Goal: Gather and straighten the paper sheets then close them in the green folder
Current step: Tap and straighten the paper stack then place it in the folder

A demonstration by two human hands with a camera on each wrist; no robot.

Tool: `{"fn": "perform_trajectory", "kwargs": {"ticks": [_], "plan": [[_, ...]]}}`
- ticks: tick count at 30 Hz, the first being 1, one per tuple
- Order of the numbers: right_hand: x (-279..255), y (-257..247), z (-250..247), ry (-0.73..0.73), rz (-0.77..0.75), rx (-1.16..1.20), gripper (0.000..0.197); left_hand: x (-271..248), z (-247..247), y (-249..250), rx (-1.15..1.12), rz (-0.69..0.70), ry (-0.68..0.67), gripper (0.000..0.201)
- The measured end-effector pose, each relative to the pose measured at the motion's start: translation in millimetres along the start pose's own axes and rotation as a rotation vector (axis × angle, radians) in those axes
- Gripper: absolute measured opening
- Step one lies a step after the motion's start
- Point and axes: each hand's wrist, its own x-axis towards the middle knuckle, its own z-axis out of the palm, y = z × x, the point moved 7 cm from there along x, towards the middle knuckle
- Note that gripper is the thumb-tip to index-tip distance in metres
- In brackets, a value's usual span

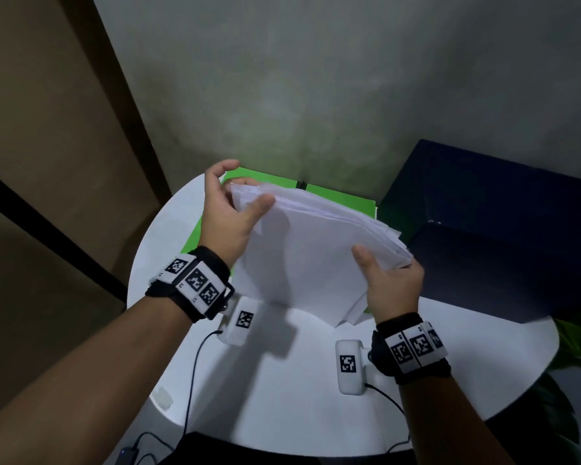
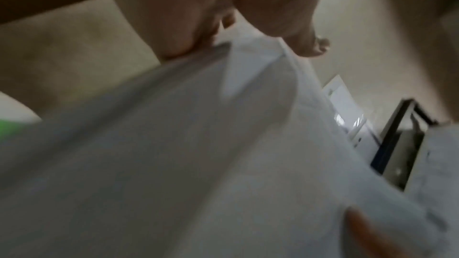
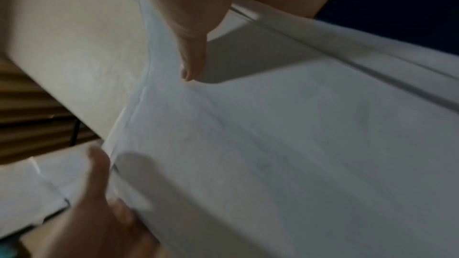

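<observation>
A loose stack of white paper sheets (image 1: 309,250) is held tilted above the round white table (image 1: 282,380), its edges uneven at the right and lower corners. My left hand (image 1: 242,189) holds the stack's upper left edge, thumb on top and fingers curled behind. At the lower right edge my right hand (image 1: 388,273) grips the stack, thumb on top and fingers underneath. The green folder (image 1: 272,181) lies open flat on the table under the sheets, mostly hidden by them. Blurred paper (image 2: 223,144) fills the left wrist view, and the sheets (image 3: 298,144) also fill the right wrist view.
A dark navy box (image 1: 490,229) stands at the table's right side, close to the stack. The wall rises directly behind the table. Green leaves (image 1: 574,333) show past the right rim. Thin black cables (image 1: 195,364) hang over the near table edge.
</observation>
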Motion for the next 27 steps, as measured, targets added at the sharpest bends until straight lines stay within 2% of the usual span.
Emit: {"fn": "perform_trajectory", "kwargs": {"ticks": [2,4,6,7,10,13,18,21,25,27], "plan": [[4.2,-3.8,0.1,-0.007,0.003,-0.008,0.028,-1.8,1.3,-10.4,0.072,-0.071,-0.123,0.05],[5.5,-13.7,1.1,-0.006,-0.03,-0.002,0.027,-3.6,2.2,-8.3,0.083,-0.073,-0.153,0.034],[5.5,-24.6,-3.4,0.014,-0.093,0.013,0.026,-3.9,-0.1,-1.4,0.009,-0.046,-0.145,0.032],[4.2,-29.5,-5.2,0.013,-0.123,0.02,0.027,-5.2,-1.6,-1.2,-0.033,-0.041,-0.153,0.038],[-1.8,-28.8,-9.7,0.009,-0.179,0.011,0.035,-19.2,3.3,-17.6,0.003,-0.112,-0.272,0.08],[-6.1,-27.6,-10.0,0.051,-0.206,0.039,0.037,-33.1,11.8,-29.4,0.028,-0.138,-0.334,0.089],[-7.8,-29.2,-11.0,0.175,-0.213,0.094,0.014,-30.9,11.0,-3.7,-0.08,-0.027,-0.137,0.066],[-8.5,-32.5,-10.2,0.231,-0.219,0.085,0.01,-29.7,9.6,16.6,0.0,0.073,0.029,0.057],[-11.7,-36.0,-4.0,0.198,-0.24,0.038,0.003,-26.4,14.0,25.5,0.052,0.054,0.167,0.05],[-13.4,-36.7,-2.9,0.194,-0.239,0.04,0.008,-23.0,14.6,25.3,0.081,0.054,0.215,0.041]]}}
